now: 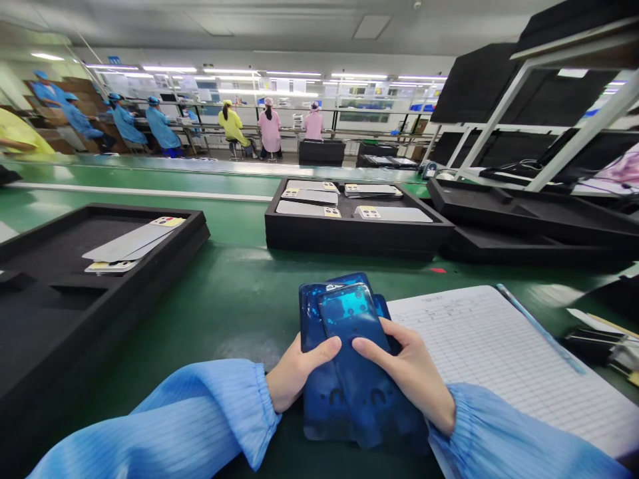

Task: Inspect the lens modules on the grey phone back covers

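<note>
My sleeves (210, 406) are flanking blue panels (360, 392); left hand (295, 374) and right hand (412, 369) are clamping them toward the counter's (234, 293) near edge.

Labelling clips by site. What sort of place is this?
Probably a factory assembly or inspection line: capped, uniformed workers in the background, black trays of flat panels on a green bench, and blue phone-shaped pieces in the foreground.
</note>
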Available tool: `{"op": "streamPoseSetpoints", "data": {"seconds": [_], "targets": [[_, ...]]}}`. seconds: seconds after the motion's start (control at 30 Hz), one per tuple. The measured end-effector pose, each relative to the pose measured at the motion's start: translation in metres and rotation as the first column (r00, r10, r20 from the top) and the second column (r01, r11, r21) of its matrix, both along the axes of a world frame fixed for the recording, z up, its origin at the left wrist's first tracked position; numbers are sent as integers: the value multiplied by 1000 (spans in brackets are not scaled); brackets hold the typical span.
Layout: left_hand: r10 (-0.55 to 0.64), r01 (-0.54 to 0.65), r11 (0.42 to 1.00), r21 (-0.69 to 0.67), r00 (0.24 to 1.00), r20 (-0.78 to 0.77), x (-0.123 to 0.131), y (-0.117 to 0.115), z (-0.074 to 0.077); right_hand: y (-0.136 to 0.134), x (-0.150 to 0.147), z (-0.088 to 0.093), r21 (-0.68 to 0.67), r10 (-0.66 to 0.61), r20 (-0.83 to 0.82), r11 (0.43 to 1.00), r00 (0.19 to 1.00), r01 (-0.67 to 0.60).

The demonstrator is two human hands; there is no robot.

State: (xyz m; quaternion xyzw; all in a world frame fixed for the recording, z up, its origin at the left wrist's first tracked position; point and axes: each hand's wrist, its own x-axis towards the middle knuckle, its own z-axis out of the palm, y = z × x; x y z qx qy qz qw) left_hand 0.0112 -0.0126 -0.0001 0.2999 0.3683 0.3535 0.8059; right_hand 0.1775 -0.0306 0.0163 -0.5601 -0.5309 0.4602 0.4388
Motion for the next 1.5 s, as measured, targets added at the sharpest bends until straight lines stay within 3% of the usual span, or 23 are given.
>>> {"op": "streamPoseSetpoints", "data": {"seconds": [0.13,0.23,0.3,0.4,0.6,0.8,0.97,1.1,1.2,1.37,1.5], "targets": [[37,-32,994,-104,999,39,0,2,2,3,11,6,40,-133,-28,990,991,134],[-32,45,994,-101,992,120,-1,3,2,8,24,8,92,-227,-55,969,972,231],[-15,23,996,-85,995,98,-1,3,2,11,31,7,139,-249,-52,957,967,254],[39,-38,999,-38,999,25,-1,1,1,13,33,5,238,-232,36,947,972,217],[12,-14,997,80,999,30,-2,-1,1,11,26,-2,398,-88,189,917,978,6],[15,-13,993,114,1000,-14,-3,0,-1,2,20,-3,246,98,274,955,957,-168],[15,-4,983,184,998,-55,-2,1,-1,-3,9,1,245,49,198,965,979,-98],[10,-2,977,215,999,-37,1,-1,0,-3,2,1,212,58,227,971,972,-107],[25,-23,989,144,1000,-11,1,-2,2,-3,0,0,138,32,228,988,973,-65],[94,-89,985,-150,995,21,0,1,4,0,10,4,161,-88,85,984,992,74],[37,-26,993,-118,995,92,0,3,5,6,25,6,207,-219,4,955,976,213]]}}
